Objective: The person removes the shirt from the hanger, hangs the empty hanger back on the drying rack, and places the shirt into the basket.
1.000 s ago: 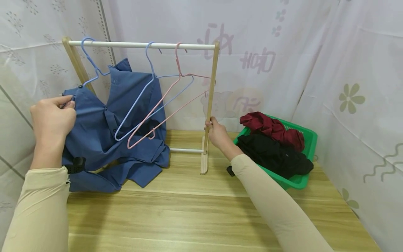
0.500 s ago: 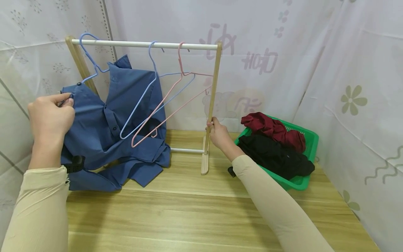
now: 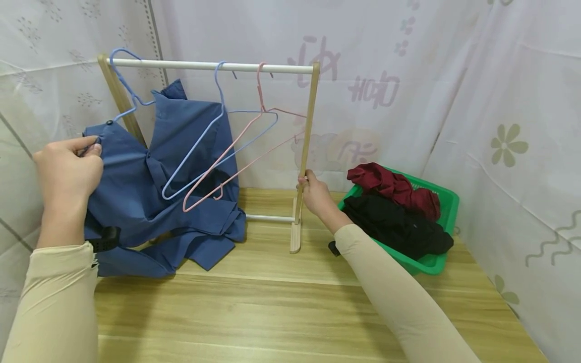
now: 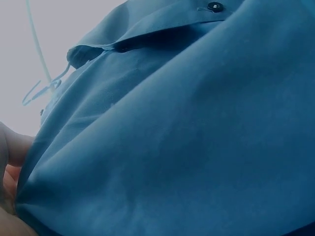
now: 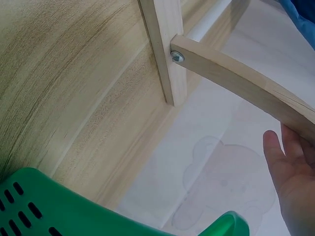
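Observation:
A blue buttoned shirt [image 3: 124, 166] hangs from a blue hanger [image 3: 131, 93] at the left end of the clothes rack [image 3: 181, 64]. Its lower part lies bunched on the table. My left hand [image 3: 68, 169] pinches the shirt near its shoulder edge between thumb and forefinger. The left wrist view is mostly filled by the shirt [image 4: 162, 128], with part of that hand at the lower left. On the other side, my right hand [image 3: 316, 194] grips the rack's right wooden post [image 3: 306, 136]. In the right wrist view its fingers touch the post [image 5: 246, 81] from below.
Another blue hanger [image 3: 192, 146] and a pink hanger [image 3: 245, 130] hang bare on the bar, in front of the shirt. A green basket [image 3: 449, 212] at the right holds dark red cloth [image 3: 392, 184] and black cloth [image 3: 399, 224]. Patterned curtains [image 3: 513, 101] surround the table.
My left hand has shifted slightly left, drawing the shirt's shoulder and its hanger along. The bare hangers sway a little on the bar. My right hand keeps its grip on the post.

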Demonstrator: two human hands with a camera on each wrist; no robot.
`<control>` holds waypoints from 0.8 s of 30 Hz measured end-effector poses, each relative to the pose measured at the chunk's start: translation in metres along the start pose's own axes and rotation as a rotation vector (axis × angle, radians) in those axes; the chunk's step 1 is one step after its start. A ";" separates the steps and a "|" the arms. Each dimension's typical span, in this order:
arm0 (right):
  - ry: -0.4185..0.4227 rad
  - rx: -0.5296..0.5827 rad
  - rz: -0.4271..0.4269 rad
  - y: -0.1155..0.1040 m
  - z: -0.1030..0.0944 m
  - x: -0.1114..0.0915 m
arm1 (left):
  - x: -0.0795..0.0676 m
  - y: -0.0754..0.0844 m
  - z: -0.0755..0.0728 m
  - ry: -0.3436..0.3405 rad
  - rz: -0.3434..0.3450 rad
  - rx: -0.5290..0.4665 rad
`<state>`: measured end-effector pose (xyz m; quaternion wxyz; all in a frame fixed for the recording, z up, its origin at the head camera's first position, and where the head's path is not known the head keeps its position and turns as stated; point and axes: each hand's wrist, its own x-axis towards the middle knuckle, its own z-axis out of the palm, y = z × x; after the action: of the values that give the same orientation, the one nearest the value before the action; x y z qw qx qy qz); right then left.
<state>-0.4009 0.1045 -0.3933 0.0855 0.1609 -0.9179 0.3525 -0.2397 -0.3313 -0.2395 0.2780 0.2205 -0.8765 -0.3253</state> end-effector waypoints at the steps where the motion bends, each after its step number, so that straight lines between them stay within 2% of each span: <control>1: 0.001 -0.002 -0.004 0.000 0.000 0.000 | -0.001 -0.001 0.000 0.007 -0.005 0.002; 10: 0.021 -0.031 -0.021 0.000 0.000 0.000 | -0.007 -0.008 0.000 0.026 -0.004 0.005; 24: 0.004 -0.037 -0.029 0.000 -0.001 -0.001 | -0.028 -0.009 -0.008 0.074 -0.016 0.016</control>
<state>-0.4001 0.1056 -0.3926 0.0953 0.1719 -0.9217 0.3344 -0.2117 -0.3251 -0.2508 0.3056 0.2417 -0.8665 -0.3120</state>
